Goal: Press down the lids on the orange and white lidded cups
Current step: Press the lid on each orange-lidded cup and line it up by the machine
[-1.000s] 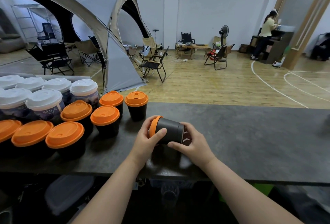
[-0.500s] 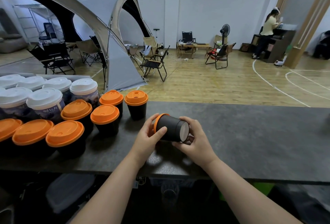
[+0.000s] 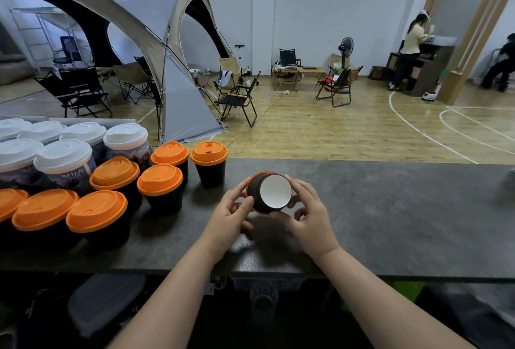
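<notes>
Cup (image 3: 268, 192) has tipped further; its white base now faces the camera. Left hand (image 3: 229, 212) and right hand (image 3: 308, 213) grip it, fingers curled round its sides, above the counter (image 3: 390, 209).

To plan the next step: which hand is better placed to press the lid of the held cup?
Probably the left hand: its fingers lie beside the orange lid of the held cup, while the right hand grips nearer the white base.

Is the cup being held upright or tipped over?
Tipped: the held cup shows its white bottom to the camera, its orange lid pointing away.
</notes>
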The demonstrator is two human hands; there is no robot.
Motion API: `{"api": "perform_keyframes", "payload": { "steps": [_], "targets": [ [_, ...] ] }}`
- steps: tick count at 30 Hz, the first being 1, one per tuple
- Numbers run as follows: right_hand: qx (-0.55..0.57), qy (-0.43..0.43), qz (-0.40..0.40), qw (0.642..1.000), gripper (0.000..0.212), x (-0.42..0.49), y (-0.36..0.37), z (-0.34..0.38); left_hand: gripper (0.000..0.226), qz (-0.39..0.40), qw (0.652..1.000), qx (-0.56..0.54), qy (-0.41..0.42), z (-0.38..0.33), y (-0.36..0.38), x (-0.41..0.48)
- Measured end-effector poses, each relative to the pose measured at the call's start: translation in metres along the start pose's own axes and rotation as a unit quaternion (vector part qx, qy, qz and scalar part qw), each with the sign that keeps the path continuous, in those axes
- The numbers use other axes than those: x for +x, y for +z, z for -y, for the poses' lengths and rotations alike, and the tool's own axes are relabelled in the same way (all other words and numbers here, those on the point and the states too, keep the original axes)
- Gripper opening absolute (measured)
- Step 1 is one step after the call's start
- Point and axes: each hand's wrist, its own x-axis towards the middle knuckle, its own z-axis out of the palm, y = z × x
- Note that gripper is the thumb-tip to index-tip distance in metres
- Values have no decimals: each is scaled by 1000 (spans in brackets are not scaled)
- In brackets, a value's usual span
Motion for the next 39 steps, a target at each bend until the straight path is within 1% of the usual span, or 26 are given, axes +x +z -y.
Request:
{"api": "perform_keyframes", "payload": {
  "steps": [4,7,11,13,16,17,19,22,27,31,34,37,39],
  "targets": [
    [-2,0,1,1000,73,0,-1,1,50,-11,1000,15,-2,1,1,1],
    [-2,10,7,1000,74,1,-1,1,51,-5,1000,-6,-19,3,2,2],
    [12,30,25,999,70,2,-1,3,52,-5,998,-58,-14,1,1,0],
    [46,40,41,997,62,0,-2,5,55,-6,996,-86,-4,0,-3,-2],
    [129,86,35,987,35,1,-2,3,65,-18,996,-83,20,2,-7,-4],
    [151,104,30,983,31,1,-2,3,69,-18,996,-87,23,3,-8,-4],
    [180,131,24,975,34,3,-2,2,72,-7,996,-88,27,6,-8,-2],
    [178,139,21,974,41,4,0,-2,65,4,997,-68,35,7,-7,-1],
    [164,147,45,974,52,4,0,-9,54,-15,997,-65,29,8,-9,0],
    [148,157,74,974,65,5,1,-8,60,-16,999,-40,24,7,-8,1],
    [135,157,98,974,66,5,0,-6,57,-16,999,-29,12,6,-8,1],
    [130,158,90,975,66,4,-5,-1,50,-12,1000,-24,7,0,-5,0],
    [107,149,84,980,66,2,-14,2,48,-10,1000,-9,9,-6,2,-1]
  ]
}}
